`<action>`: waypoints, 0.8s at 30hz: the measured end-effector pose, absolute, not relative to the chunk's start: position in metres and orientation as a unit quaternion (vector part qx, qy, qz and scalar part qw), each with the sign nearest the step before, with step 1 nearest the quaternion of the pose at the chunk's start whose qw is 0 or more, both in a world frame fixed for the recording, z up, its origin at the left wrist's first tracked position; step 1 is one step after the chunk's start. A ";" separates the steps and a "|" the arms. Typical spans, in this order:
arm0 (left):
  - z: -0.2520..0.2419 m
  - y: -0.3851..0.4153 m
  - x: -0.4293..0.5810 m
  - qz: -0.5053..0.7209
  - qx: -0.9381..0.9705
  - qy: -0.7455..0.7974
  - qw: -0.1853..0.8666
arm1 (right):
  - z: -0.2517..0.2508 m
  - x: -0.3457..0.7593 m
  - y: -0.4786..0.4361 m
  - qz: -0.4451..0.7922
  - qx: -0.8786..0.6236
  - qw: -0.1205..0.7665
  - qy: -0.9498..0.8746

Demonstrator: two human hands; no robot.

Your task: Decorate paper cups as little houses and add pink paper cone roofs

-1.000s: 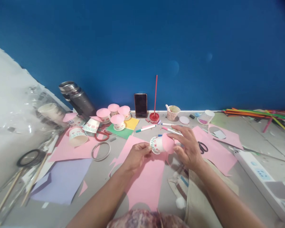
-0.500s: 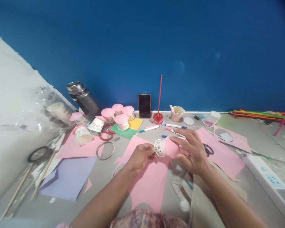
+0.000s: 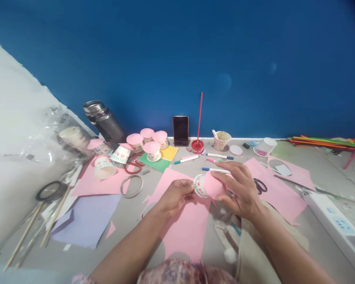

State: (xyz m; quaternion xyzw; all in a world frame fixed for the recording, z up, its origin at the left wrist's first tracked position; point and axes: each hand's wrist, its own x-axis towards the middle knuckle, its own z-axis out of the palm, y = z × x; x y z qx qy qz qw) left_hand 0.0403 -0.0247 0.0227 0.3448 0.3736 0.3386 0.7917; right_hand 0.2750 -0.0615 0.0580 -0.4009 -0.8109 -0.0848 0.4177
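Observation:
A small paper cup (image 3: 201,185) with red printed marks lies on its side between my hands, its end covered with pink paper (image 3: 213,185). My left hand (image 3: 175,195) pinches the cup's rim from the left. My right hand (image 3: 239,189) curls over the pink-covered end, fingers pressed on the paper. Both hands hover above a pink paper sheet (image 3: 185,225) on the grey table.
Several pink-topped cups (image 3: 152,150) stand at the back left near a steel flask (image 3: 104,122) and red scissors (image 3: 132,166). A phone (image 3: 180,130), red stick on a lid (image 3: 198,146), markers (image 3: 186,159), black scissors (image 3: 260,185), tape ring (image 3: 131,185) and coloured sticks (image 3: 325,141) lie around.
The view shifted slightly; my hands and the cup sit a little lower and to the right. My right fingers stay on the pink paper.

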 end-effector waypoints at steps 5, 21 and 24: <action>0.023 -0.025 0.040 0.341 0.340 0.371 0.794 | 0.059 0.276 -0.062 -0.073 -0.393 0.413 -0.819; 0.020 -0.025 0.038 0.333 0.318 0.353 0.815 | 0.063 0.268 -0.067 -0.102 -0.373 0.410 -0.826; 0.018 -0.023 0.037 0.328 0.289 0.349 0.829 | 0.065 0.268 -0.068 -0.093 -0.363 0.437 -0.818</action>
